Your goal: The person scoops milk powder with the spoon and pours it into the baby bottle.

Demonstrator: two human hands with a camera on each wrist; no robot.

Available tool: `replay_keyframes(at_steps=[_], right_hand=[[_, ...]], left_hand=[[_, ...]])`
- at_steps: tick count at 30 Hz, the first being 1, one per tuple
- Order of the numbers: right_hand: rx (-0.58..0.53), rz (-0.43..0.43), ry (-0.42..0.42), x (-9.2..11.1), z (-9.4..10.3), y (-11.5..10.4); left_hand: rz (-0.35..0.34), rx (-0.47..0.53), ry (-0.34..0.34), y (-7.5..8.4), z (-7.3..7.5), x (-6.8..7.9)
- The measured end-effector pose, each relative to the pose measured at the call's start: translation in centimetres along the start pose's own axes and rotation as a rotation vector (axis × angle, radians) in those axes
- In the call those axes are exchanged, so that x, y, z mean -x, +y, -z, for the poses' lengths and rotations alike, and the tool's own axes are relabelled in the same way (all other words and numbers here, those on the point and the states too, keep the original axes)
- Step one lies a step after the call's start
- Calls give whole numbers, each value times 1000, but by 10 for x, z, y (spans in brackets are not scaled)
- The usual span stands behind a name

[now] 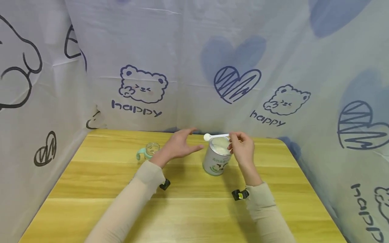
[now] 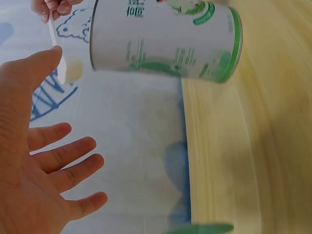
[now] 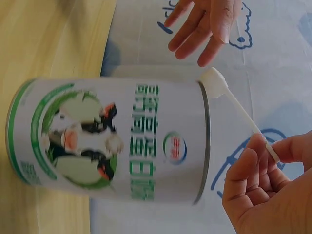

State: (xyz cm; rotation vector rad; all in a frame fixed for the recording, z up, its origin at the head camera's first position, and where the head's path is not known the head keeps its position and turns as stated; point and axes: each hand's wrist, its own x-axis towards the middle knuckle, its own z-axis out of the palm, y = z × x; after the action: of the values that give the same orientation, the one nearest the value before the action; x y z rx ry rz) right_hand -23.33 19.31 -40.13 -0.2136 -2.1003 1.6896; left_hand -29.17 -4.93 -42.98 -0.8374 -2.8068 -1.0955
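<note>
My right hand (image 1: 244, 148) pinches the thin handle of a white measuring scoop (image 1: 207, 137) between thumb and fingers. The scoop hovers over the rim of an open milk powder can (image 1: 215, 163), white with green lettering and a cow picture. Pale powder shows inside the can in the head view, and the scoop's bowl (image 2: 72, 70) looks filled. Spread and holding nothing, my left hand (image 1: 177, 145) hangs left of the can, its thumb near the scoop. Behind its wrist stands a clear cup (image 1: 152, 147) with a mint-green handle, partly hidden.
The wooden table (image 1: 188, 216) ends at a pale cloth backdrop (image 1: 188, 44) printed with bears and hearts. Cloth also hangs along the left and right sides. A small black device (image 1: 240, 194) sits at the right wrist, another (image 1: 165, 184) at the left.
</note>
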Motion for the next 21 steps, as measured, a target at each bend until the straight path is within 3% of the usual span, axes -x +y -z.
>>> replay_keyframes(at_steps=[21], right_hand=[[-57, 21, -114, 12, -43, -6]], left_hand=[[65, -29, 57, -44, 37, 42]])
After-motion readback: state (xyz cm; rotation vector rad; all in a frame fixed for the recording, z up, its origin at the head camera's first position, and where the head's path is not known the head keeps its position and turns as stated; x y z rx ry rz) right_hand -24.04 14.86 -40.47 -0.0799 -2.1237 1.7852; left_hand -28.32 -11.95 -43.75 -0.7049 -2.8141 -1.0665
